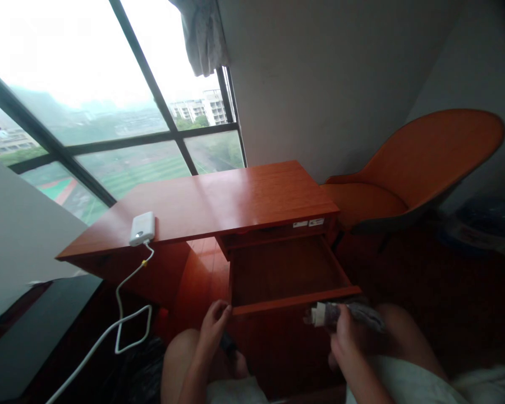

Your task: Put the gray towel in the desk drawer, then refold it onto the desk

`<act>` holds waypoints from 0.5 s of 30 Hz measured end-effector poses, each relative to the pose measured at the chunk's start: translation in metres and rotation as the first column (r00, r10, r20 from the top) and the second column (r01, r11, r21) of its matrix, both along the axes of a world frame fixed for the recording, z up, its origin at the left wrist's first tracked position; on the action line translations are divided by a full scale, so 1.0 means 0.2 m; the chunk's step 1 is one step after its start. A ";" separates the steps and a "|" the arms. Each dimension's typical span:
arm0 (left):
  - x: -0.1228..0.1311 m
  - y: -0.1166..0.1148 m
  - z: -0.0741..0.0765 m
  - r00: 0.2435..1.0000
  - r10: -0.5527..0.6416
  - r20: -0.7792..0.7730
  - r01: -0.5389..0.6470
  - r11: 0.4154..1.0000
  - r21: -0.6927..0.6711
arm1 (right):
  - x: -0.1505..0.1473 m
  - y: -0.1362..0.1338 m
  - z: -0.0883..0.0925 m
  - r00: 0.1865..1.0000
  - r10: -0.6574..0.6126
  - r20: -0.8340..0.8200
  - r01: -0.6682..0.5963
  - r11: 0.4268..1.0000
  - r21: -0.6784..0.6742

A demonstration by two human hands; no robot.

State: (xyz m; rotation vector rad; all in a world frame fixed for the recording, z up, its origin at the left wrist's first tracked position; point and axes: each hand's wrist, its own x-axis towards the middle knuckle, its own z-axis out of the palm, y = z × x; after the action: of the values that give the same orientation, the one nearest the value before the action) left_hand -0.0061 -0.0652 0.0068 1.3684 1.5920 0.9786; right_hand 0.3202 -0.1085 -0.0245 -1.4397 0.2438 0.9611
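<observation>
The desk's drawer (286, 269) is pulled out, and its inside looks bare. My left hand (214, 322) is at the left end of the drawer front (294, 300), its fingers curled against that corner. In my right hand (345, 336) is a grey cloth-like bundle (366, 315) with a pale end pointing left; its exact kind is unclear. The fingers wrap around the bundle just in front of the drawer's right part. Something dark shows below my left wrist, too dim to name.
On the wooden desk (244, 196) lies a white power bank (143, 227) with a white cable (118, 303) hanging off the edge. An orange chair (437, 163) stands at the right. Behind the desk is a window (122, 151). A dark flat surface (42, 336) is at left.
</observation>
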 end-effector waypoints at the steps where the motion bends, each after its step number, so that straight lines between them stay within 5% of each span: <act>1: 0.00 0.00 0.01 1.000 -0.003 0.003 0.003 1.000 0.003 | -0.06 0.00 0.02 0.997 -0.008 -0.078 0.007 1.000 -0.017; 8: 0.03 0.00 0.06 0.999 -0.004 0.049 0.005 1.000 -0.015 | -0.56 0.00 0.21 0.850 0.237 -0.471 -0.212 0.971 0.106; 13: 0.02 -0.01 0.11 0.984 0.124 0.126 -0.116 0.991 -0.072 | -0.90 0.05 0.33 0.456 0.513 -0.727 -0.441 0.840 0.317; 15: 0.00 -0.01 0.12 0.975 0.162 0.155 -0.146 0.983 -0.107 | -0.97 0.09 0.35 0.401 0.531 -0.747 -0.467 0.820 0.332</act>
State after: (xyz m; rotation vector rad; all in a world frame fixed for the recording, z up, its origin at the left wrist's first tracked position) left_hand -0.0060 -0.0677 0.0317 1.0839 1.6166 1.0645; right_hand 0.1262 -0.0911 0.0447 -0.8782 0.4609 2.1351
